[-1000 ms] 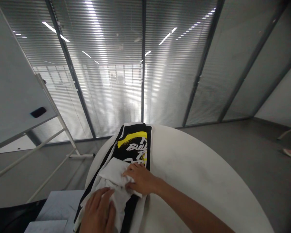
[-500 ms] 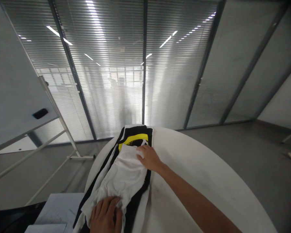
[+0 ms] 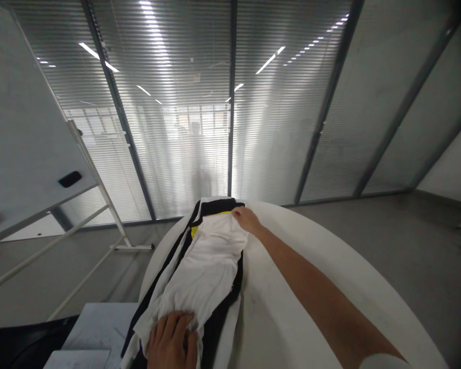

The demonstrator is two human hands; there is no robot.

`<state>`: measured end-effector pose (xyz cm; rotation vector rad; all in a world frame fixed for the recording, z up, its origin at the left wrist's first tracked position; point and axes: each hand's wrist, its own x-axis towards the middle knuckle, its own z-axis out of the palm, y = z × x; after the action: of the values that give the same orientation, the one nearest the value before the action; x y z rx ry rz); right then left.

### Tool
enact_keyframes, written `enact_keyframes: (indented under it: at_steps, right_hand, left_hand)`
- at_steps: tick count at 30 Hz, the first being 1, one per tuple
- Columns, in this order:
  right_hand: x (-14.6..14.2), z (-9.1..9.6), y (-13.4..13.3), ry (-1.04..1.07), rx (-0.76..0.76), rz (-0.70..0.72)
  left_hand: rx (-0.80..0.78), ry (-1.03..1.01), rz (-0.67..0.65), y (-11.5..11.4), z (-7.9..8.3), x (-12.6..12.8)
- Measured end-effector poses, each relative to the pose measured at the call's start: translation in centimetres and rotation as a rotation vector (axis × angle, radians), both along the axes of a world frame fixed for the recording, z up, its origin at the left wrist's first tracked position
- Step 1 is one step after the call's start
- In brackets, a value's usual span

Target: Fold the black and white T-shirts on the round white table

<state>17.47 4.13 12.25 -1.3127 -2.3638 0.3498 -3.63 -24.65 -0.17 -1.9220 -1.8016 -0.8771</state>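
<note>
A white garment lies lengthwise over black-and-white clothing on a round white table. A thin strip of yellow print shows past its far edge. My right hand is closed on the garment's far right corner, fingers pinched together. At the near end, my left hand presses on the same white cloth with curled fingers, and the fabric bunches beside the thumb. Wrinkles run across the cloth between both hands.
The round white table extends to the right. Sheets of paper lie at the lower left, beside a dark object. A whiteboard on a wheeled frame stands left. Behind the table is a glass partition with blinds.
My right hand has moved farther away and slightly right, drawing the white garment's far edge over most of the yellow print. My left hand stays at the near end.
</note>
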Motion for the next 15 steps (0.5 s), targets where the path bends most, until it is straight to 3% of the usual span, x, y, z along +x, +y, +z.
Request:
enact_keyframes:
  at_steps: [3, 6, 11, 15]
  right_hand:
    - [0.4, -0.2, -0.1, -0.043, 0.061, -0.098]
    - [0.1, -2.2, -1.3, -0.087, 0.104, -0.152]
    - [-0.5, -6.3, -2.1, -0.301, 0.141, -0.065]
    - [-0.2, -6.9, 0.0, -0.350, 0.152, -0.031]
  left_hand:
    - [0.001, -0.019, 0.001, 0.0, 0.0, 0.1]
    - [0.009, -0.018, -0.003, 0.1, -0.2, 0.0]
    - [0.017, 0.024, -0.002, 0.2, -0.8, -0.5]
    - [0.035, 0.044, 0.003, 0.3, -1.0, -0.7]
